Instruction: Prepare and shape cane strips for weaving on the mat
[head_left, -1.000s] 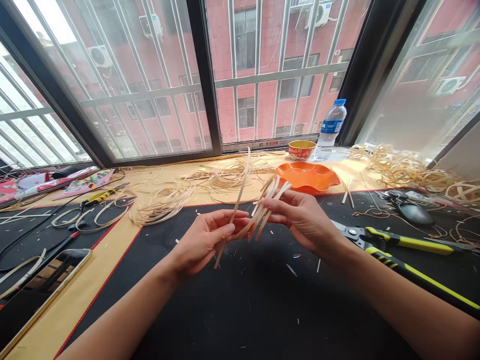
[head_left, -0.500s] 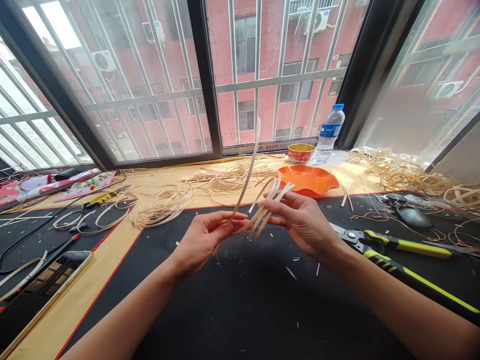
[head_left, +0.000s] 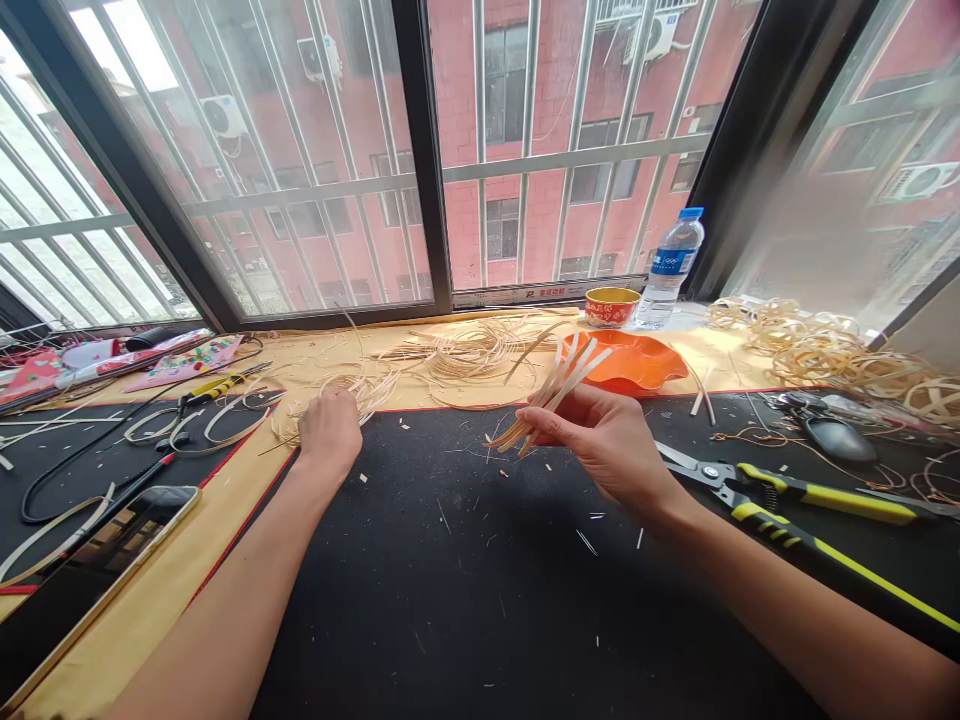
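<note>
My right hand (head_left: 600,430) is closed on a bundle of thin pale strips (head_left: 551,400), pinched between thumb and fingers above the black mat (head_left: 450,580). The strips fan out at both ends. My left hand (head_left: 330,430) is at the coil of thin strips (head_left: 379,390) on the left, by the mat's back edge. Its fingers point away and are mostly hidden behind the back of the hand. A thin strip rises just behind it.
An orange scalloped dish (head_left: 637,362), a red tin (head_left: 611,307) and a water bottle (head_left: 671,270) stand at the back. Yellow-black shears (head_left: 750,490) lie right of my right hand. A phone (head_left: 105,580) lies at the left. More coiled strips (head_left: 480,350) lie near the window.
My left hand has moved away from the bundle, left and forward to the coil. The long strip it held upright is no longer there. My right hand still holds the bundle.
</note>
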